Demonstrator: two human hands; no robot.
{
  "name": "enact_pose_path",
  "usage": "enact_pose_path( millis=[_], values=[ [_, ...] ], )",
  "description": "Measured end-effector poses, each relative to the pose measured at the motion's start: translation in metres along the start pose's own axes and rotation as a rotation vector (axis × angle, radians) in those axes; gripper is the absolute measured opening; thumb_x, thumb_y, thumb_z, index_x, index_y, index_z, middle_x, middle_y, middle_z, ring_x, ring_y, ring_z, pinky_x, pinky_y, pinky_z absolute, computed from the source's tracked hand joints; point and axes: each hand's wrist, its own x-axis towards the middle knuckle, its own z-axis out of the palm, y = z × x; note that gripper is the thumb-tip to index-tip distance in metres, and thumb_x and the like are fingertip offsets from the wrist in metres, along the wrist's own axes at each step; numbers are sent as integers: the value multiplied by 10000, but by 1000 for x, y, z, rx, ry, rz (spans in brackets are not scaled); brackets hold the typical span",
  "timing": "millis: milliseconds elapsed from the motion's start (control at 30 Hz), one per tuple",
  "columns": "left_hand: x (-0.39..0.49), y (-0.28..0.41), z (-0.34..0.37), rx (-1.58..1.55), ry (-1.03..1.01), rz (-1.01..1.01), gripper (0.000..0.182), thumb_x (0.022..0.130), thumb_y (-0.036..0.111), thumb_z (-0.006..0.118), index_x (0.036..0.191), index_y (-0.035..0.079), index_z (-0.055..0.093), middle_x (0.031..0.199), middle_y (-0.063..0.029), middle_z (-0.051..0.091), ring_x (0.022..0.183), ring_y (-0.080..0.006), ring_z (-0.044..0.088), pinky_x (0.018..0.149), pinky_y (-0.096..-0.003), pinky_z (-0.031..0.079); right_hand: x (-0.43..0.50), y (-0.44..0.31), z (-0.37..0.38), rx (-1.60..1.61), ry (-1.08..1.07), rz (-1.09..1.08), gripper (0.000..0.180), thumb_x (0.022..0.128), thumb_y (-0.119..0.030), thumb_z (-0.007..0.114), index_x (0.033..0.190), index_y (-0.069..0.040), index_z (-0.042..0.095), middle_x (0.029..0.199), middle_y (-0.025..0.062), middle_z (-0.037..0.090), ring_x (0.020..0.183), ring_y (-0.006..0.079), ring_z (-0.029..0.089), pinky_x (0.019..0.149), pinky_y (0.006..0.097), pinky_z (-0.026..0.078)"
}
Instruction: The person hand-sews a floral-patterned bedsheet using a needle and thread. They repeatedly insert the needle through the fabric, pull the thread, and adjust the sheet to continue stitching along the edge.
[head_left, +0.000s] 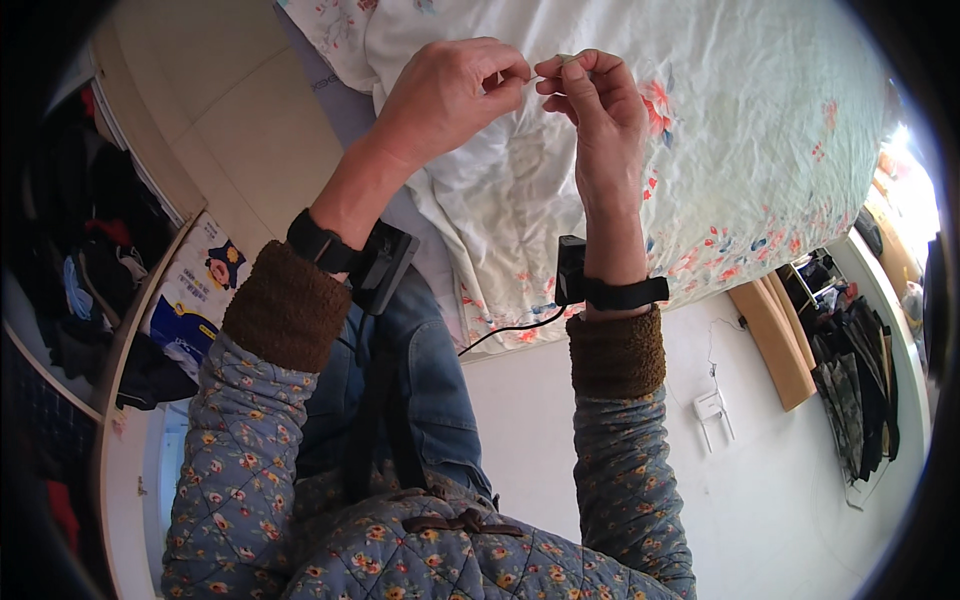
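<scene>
My left hand (469, 86) is raised above a pale floral bed sheet (720, 150), with thumb and index finger pinched together. Between its fingertips and those of my right hand (604, 101) runs a thin, needle-like strand (534, 78), too fine to identify for certain. A small pale green piece (566, 58) shows at the right thumb and index finger, mostly covered by them. The right hand's other fingers are loosely curled. The fingertips of both hands are close but apart. Each wrist carries a black strapped device, the left one (386, 266) and the right one (571, 268).
A black cable (517, 328) runs from the right wrist device. On the left, clothes (97, 225) fill an open cabinet beside a printed plastic package (199, 289). At right are a white router (709, 405), a cardboard piece (776, 345) and hanging clothes (855, 390).
</scene>
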Motion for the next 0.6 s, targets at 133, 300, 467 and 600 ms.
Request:
enact_pose_path(
  millis=[133,300,467,600],
  values=[
    [-1,-6,7,-44,31,-42,72,814,80,647,849,18,647,727,-27,645,578,-87,555,537,-232,448,2,10,4,107,-4,0,123,909,-70,588,974,25,546,874,93,657,761,120,624,677,241,519],
    [0,-11,11,-34,26,-78,100,799,125,639,815,26,636,670,-73,614,559,-175,575,539,-295,459,4,18,1,-59,-42,11,117,901,-85,611,940,17,569,850,83,660,731,111,618,656,222,500],
    [1,-14,6,152,19,50,62,809,49,636,857,12,629,691,-44,605,559,-92,539,531,-232,444,7,23,-1,-37,5,-16,116,904,-103,611,921,2,565,839,76,666,708,97,602,646,222,487],
    [6,-17,4,101,58,83,58,803,53,635,842,16,612,701,-30,586,560,-87,523,519,-226,430,8,25,-1,-25,25,-26,124,917,-122,595,919,-8,547,852,79,671,694,88,590,624,217,474]
  ],
)
